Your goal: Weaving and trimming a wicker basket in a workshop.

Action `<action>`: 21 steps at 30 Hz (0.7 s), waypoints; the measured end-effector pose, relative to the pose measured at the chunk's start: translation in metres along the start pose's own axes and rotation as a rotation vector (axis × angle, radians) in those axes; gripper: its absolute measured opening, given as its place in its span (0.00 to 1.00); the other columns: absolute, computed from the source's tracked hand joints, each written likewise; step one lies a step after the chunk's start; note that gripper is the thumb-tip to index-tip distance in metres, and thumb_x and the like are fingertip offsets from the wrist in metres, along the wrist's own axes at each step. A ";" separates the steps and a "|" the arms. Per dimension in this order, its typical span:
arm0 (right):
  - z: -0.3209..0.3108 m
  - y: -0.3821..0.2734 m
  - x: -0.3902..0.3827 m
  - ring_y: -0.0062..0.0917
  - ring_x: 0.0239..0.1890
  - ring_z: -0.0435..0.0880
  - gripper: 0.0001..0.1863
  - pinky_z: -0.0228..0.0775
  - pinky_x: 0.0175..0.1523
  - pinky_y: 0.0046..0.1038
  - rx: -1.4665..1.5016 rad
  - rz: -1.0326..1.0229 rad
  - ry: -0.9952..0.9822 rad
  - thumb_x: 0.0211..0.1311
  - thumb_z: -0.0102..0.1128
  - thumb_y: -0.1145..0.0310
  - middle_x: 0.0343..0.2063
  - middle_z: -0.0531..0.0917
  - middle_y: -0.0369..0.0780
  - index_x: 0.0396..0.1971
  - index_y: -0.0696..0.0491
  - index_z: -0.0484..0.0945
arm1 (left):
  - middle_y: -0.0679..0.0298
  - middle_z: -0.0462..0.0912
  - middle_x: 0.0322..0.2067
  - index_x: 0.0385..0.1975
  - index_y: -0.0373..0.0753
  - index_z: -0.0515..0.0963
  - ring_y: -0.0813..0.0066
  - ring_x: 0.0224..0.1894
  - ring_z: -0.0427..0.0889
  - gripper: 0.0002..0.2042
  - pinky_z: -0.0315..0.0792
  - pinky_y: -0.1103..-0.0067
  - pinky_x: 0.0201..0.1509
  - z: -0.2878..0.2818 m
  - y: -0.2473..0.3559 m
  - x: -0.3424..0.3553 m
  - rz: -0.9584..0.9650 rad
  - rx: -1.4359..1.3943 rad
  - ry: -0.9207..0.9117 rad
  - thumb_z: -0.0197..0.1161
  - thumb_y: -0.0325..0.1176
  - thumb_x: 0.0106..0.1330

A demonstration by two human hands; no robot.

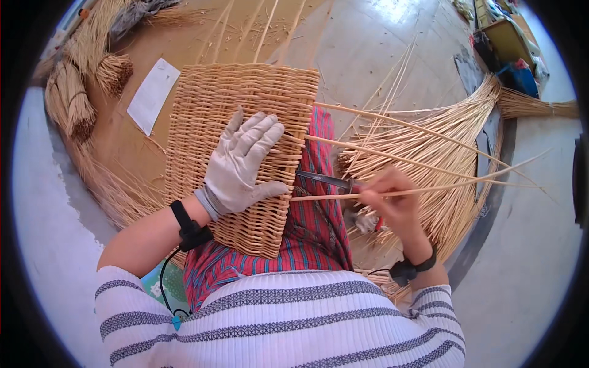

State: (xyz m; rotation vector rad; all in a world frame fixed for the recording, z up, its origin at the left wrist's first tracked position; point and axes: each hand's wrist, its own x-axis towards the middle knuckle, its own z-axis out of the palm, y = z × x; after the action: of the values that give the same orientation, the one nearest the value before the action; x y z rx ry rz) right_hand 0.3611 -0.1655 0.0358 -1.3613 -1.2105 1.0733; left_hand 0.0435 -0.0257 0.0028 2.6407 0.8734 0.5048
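Note:
A woven wicker panel (245, 92) lies across my lap, with thin willow rods sticking out past its far and right edges. My left hand (245, 162), in a white glove, rests flat on the weave, fingers stretched out. To the right of the panel, my bare right hand (392, 199) is closed around the handle end of a dark metal awl (325, 178). The awl points left at the panel's right edge; its tip meets the weave there and I cannot tell how deep it sits. One pale rod (454, 186) runs under or against my right fingers.
A large fan of loose willow rods (442, 153) lies on the floor at right. Tied bundles (76, 107) lie at far left, near a white sheet (153, 95). A red-handled tool (379, 224) is below my right hand. Boxes (506, 46) stand far right.

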 end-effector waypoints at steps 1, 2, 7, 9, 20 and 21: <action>0.000 -0.005 0.004 0.21 0.36 0.83 0.06 0.74 0.40 0.24 -0.042 -0.056 -0.029 0.63 0.72 0.78 0.33 0.86 0.39 0.31 0.56 0.81 | 0.53 0.69 0.70 0.73 0.39 0.65 0.55 0.75 0.64 0.48 0.45 0.55 0.83 0.001 0.000 -0.001 -0.010 -0.016 0.008 0.69 0.64 0.58; -0.008 -0.008 0.002 0.22 0.36 0.83 0.07 0.76 0.41 0.23 0.106 -0.068 0.076 0.63 0.71 0.79 0.34 0.85 0.41 0.34 0.56 0.79 | 0.53 0.70 0.70 0.73 0.39 0.65 0.55 0.75 0.64 0.48 0.45 0.55 0.83 0.002 -0.001 -0.002 -0.019 -0.033 0.015 0.69 0.65 0.58; -0.027 -0.013 -0.009 0.22 0.37 0.83 0.08 0.76 0.42 0.21 -0.045 -0.162 0.190 0.64 0.69 0.82 0.36 0.85 0.43 0.36 0.55 0.77 | 0.53 0.70 0.69 0.72 0.39 0.66 0.55 0.75 0.65 0.48 0.46 0.55 0.83 0.000 -0.005 -0.005 -0.007 -0.014 0.052 0.68 0.67 0.57; -0.017 -0.009 -0.014 0.22 0.37 0.83 0.09 0.75 0.41 0.21 -0.037 -0.013 0.150 0.63 0.69 0.82 0.38 0.86 0.44 0.34 0.55 0.77 | 0.53 0.70 0.69 0.72 0.39 0.66 0.55 0.75 0.65 0.48 0.46 0.55 0.83 -0.001 -0.004 -0.003 0.003 0.000 0.054 0.67 0.68 0.57; 0.018 -0.029 0.048 0.29 0.45 0.88 0.15 0.78 0.51 0.30 -0.248 0.320 -0.452 0.75 0.55 0.68 0.45 0.90 0.44 0.51 0.56 0.87 | 0.54 0.69 0.69 0.72 0.39 0.67 0.54 0.74 0.65 0.49 0.47 0.54 0.83 0.003 -0.006 -0.004 -0.007 -0.037 0.049 0.67 0.69 0.57; 0.008 -0.030 0.048 0.29 0.45 0.88 0.15 0.78 0.51 0.30 -0.249 0.319 -0.473 0.75 0.55 0.68 0.45 0.90 0.44 0.51 0.56 0.87 | 0.53 0.68 0.70 0.72 0.37 0.66 0.52 0.74 0.65 0.49 0.47 0.53 0.83 0.004 -0.007 -0.006 0.001 -0.057 0.057 0.67 0.68 0.58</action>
State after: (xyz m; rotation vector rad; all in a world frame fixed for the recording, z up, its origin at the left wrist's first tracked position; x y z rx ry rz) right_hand 0.3551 -0.1163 0.0639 -1.5801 -1.5405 1.5744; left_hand 0.0370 -0.0245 -0.0046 2.5862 0.8616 0.5984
